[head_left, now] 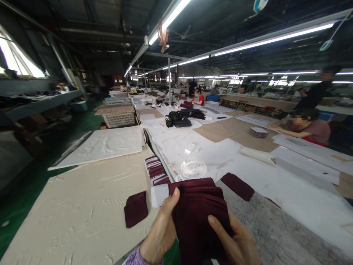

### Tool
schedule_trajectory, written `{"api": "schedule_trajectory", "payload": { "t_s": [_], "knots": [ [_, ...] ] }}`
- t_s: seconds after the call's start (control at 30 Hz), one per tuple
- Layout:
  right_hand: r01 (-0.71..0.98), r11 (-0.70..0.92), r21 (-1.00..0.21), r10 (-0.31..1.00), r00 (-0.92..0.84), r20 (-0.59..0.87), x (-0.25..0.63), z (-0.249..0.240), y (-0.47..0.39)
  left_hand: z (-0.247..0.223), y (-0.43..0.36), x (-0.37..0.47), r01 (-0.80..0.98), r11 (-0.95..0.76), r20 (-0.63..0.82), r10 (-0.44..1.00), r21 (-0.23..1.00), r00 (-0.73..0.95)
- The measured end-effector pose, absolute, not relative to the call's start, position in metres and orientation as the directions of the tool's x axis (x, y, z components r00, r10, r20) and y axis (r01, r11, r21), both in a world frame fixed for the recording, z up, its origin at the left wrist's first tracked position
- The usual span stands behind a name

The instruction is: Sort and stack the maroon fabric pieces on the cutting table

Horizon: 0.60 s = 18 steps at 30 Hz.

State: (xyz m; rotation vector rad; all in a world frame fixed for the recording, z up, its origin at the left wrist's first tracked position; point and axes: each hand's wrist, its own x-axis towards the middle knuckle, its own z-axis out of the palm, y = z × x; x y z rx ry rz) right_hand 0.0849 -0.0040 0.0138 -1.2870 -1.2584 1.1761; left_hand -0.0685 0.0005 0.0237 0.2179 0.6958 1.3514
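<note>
A thick stack of dark maroon fabric pieces (198, 209) is held up between both hands, its layers fanned at the top edge. My left hand (162, 224) grips the stack's left side, thumb on the front. On the right, my right hand (234, 239) is closed round the other side with its thumb pressed on the face. Left of the stack lie a small maroon piece (136, 209) and a white card (159, 195). Behind them sits a row of maroon and white bundles (156, 170). One maroon piece (237, 186) rests on the table to the right.
A small white fan (194, 168) stands just beyond the stack. Farther off are a dark cloth pile (183, 117), brown paper (220, 129) and a small stack (258, 132). A co-worker (310, 127) leans over the table at right. A beige board (91, 198) extends left.
</note>
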Motion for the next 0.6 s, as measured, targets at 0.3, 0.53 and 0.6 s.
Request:
{"api": "schedule_trajectory", "payload": {
  "t_s": [0.3, 0.53, 0.6],
  "knots": [
    [0.197, -0.001, -0.980, 0.986, -0.165, -0.035, 0.096, 0.004, 0.003, 0.015, 0.011, -0.073, -0.825, 0.280, -0.446, 0.894, 0.491, 0.038],
    [0.138, -0.050, -0.989, 0.983, -0.168, -0.073, 0.104, 0.006, 0.005, 0.013, 0.011, -0.073, -0.804, 0.269, -0.460, 0.888, 0.530, -0.006],
    [0.130, -0.040, -0.991, 0.985, -0.161, -0.061, 0.104, 0.008, 0.006, 0.011, 0.011, -0.072, -0.797, 0.271, -0.467, 0.884, 0.540, -0.015]
  ]
}}
